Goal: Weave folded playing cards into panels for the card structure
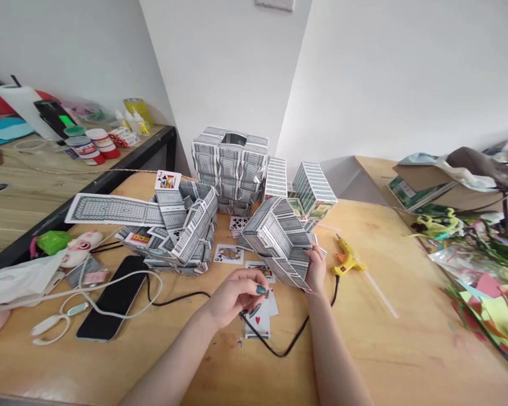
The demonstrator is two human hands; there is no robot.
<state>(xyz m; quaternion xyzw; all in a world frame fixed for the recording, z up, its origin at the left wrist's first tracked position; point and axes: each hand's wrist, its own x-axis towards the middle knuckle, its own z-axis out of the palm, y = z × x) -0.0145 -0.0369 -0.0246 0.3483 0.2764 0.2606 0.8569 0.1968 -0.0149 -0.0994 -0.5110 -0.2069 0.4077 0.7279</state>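
Right fingers (315, 262) grasping the tilted card structure (275, 231); left fingers (256, 293) curled, just beside its near edge, contents unclear.

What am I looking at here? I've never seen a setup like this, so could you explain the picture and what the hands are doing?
There's no robot here: these are a person's bare hands. The only picture comes from a camera worn on the head, looking forward and down.

The right hand holds an angular piece built from playing cards. The left hand is raised beside it, fingers curled; I can't tell whether it pinches something small.

On the wooden table, a tall card block stands behind, with green-patterned blocks to its right and more card pieces to its left. Loose cards lie between. A yellow glue gun lies right of the hands, and a dark phone lies to the left.
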